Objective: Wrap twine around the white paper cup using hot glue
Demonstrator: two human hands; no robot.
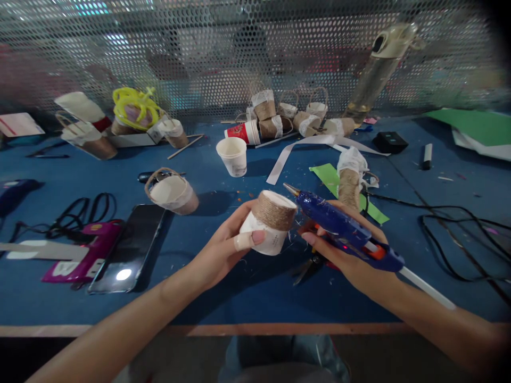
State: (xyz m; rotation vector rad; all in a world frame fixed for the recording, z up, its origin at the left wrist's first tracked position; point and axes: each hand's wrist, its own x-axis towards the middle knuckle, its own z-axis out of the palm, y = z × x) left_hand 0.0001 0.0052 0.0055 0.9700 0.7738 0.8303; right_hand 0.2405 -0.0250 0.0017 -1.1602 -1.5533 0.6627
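Cup (272, 242) wrapped in twine (273, 211) is gripped by left hand (225, 244), glue gun (333, 215) by right hand (334, 255).

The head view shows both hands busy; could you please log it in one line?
left hand: holds twine-wrapped cup; right hand: holds blue glue gun, nozzle near cup; on table: phone, scissors

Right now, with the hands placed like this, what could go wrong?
A red light shows on the glue gun, so its nozzle may be hot; it points near the twine-wrapped cup, and a slip could burn the left hand holding it. Stray glue might also mark the cup. Scissors lie below the right hand; lowering it carelessly could nick the fingers.
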